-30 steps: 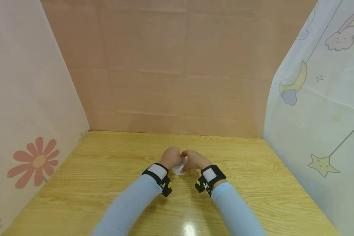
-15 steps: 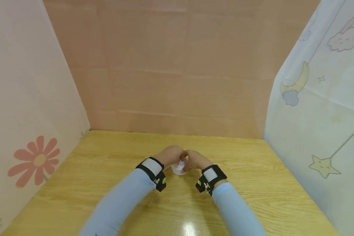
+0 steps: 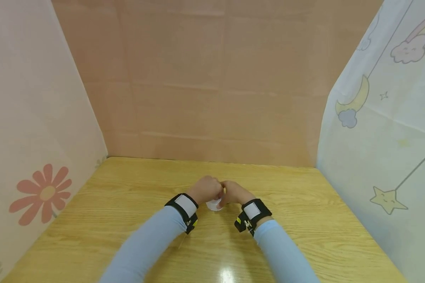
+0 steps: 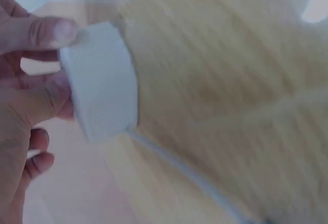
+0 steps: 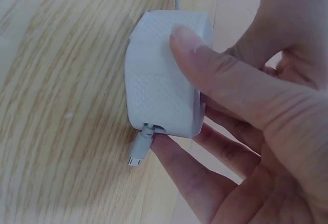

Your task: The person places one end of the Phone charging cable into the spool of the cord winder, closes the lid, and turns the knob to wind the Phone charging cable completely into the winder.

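Note:
A white cable winder (image 5: 154, 80) with bevelled corners is held between both hands above the table. From a slot at its near end in the right wrist view pokes a micro-USB plug (image 5: 141, 146). A thin grey cable (image 4: 189, 175) runs from its other end. My right hand (image 3: 235, 192) grips the case, thumb on one flat face and fingers behind. My left hand (image 3: 207, 188) pinches at the case's far side with curled fingertips; exactly what they pinch is mostly hidden. The left wrist view is blurred.
Beneath the hands spreads a wood-grain table (image 3: 287, 228). A plain tan sheet (image 3: 212, 98) rises behind it, with printed pale sheets (image 3: 386, 149) on both sides. The cable trails near the left forearm.
My left hand and wrist have shifted left and turned at the winder. The right hand keeps its hold in nearly the same place. A thin stretch of cable now shows beside the left forearm.

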{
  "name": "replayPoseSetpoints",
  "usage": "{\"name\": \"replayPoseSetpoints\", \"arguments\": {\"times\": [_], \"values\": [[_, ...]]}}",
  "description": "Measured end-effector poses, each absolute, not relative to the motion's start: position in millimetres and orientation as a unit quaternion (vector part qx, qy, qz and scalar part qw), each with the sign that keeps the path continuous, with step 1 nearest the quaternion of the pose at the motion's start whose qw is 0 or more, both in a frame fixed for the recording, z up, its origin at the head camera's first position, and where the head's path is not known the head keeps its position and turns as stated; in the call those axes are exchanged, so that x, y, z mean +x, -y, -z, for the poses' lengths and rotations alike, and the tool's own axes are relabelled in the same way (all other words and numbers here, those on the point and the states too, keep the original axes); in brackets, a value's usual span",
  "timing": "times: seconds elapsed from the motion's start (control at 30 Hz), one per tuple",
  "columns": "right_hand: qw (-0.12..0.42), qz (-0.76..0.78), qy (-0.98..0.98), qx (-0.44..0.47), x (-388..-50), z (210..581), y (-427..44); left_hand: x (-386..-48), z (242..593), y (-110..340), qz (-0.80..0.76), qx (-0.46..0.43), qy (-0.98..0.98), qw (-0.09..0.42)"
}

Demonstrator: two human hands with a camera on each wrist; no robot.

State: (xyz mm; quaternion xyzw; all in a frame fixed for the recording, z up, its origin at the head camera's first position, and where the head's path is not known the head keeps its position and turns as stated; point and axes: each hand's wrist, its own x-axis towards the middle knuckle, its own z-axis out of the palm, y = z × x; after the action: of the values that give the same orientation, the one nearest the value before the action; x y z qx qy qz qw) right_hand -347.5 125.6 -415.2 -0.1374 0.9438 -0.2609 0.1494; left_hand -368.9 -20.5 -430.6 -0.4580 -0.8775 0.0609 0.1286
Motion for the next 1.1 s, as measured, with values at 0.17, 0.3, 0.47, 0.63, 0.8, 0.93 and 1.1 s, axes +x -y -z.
{"name": "replayPoseSetpoints", "arguments": {"times": [0.17, 0.3, 0.47, 0.63, 0.8, 0.93, 1.1], "values": [[0.146, 0.26, -0.944, -0.14, -347.1, 416.1, -126.7, -366.6, 434.0, 15.2, 0.061, -0.34, 0.938, 0.037], [0.141, 0.258, -0.945, -0.141, -347.9, 417.5, -127.5, -361.7, 435.5, 10.2, 0.182, -0.242, 0.953, 0.005], [0.139, 0.255, -0.946, -0.143, -347.9, 417.7, -126.9, -358.5, 440.5, 8.3, 0.298, -0.134, 0.945, -0.01], [0.138, 0.257, -0.946, -0.143, -347.4, 417.8, -125.9, -364.4, 439.8, 17.8, 0.357, -0.127, 0.924, -0.054], [0.14, 0.252, -0.946, -0.15, -348.3, 418.3, -126.9, -371.4, 423.4, 33.8, 0.364, -0.172, 0.905, -0.135], [0.133, 0.25, -0.946, -0.156, -350.8, 419.0, -128.0, -373.7, 407.3, 38.1, 0.327, -0.189, 0.917, -0.13], [0.13, 0.25, -0.947, -0.153, -350.8, 421.4, -127.4, -365.2, 404.9, 27.8, 0.222, -0.233, 0.944, -0.075]]}}
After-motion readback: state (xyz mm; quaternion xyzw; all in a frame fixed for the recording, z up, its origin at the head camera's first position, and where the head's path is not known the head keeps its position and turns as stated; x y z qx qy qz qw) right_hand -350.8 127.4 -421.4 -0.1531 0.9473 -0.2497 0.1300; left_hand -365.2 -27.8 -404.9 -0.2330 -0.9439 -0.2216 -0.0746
